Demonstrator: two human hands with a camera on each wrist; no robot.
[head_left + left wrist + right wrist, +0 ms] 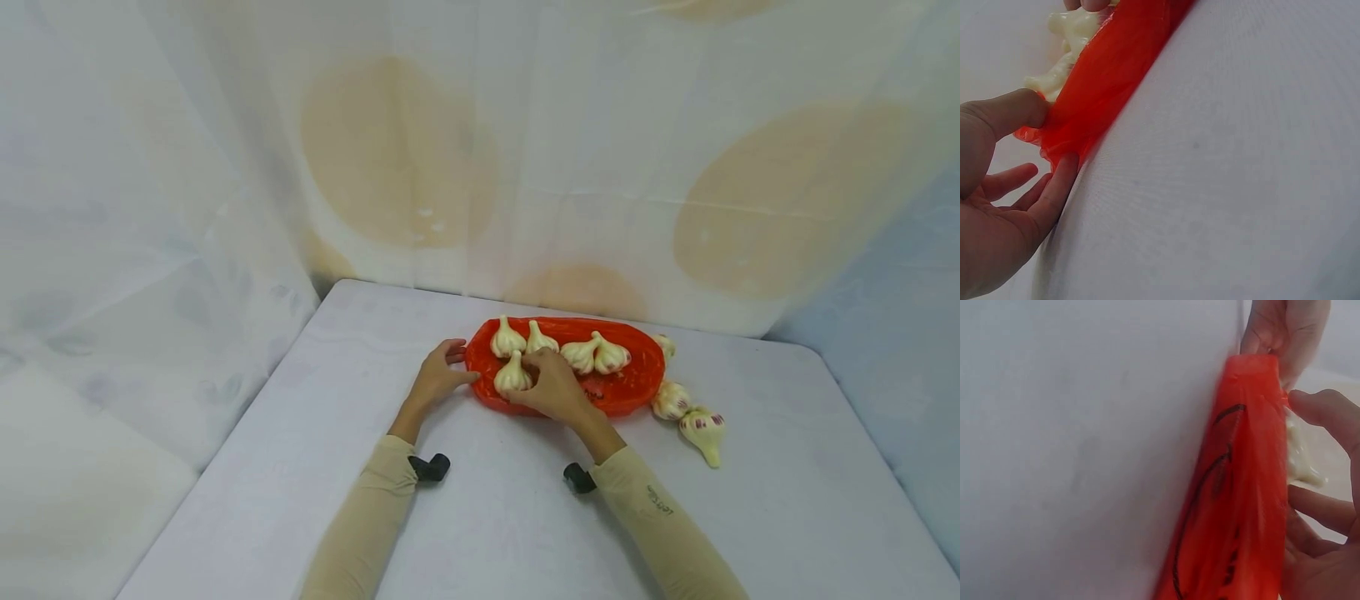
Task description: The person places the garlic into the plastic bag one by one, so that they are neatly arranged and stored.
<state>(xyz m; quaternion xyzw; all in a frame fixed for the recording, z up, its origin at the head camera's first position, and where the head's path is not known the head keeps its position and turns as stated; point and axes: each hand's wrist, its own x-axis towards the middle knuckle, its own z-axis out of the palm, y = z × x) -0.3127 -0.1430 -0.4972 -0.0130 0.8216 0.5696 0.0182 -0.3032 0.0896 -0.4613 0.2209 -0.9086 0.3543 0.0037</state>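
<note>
Left hand (435, 377) and right hand (558, 390) meet at one end of a red tray (641, 383) on the table (480, 525). The left is spread, its thumb at the rim and a finger against the outside, probably to steady the tray. The right curls thumb and fingers round a bulb (512, 377) at the tray's near left corner, seemingly to settle it upright, neck up. Four other bulbs (611, 357) lie behind and to its right; those at the back left stand neck up, while the other two lean together, perhaps propping each other.

Only the head view shows the three loose bulbs (703, 427) by the tray's right end. The left wrist view alone shows that finger low on the tray's outer side. The right wrist view gives the front wall, with a dark cord-like line (1194, 497) on it; whether cord or print, I cannot tell.
</note>
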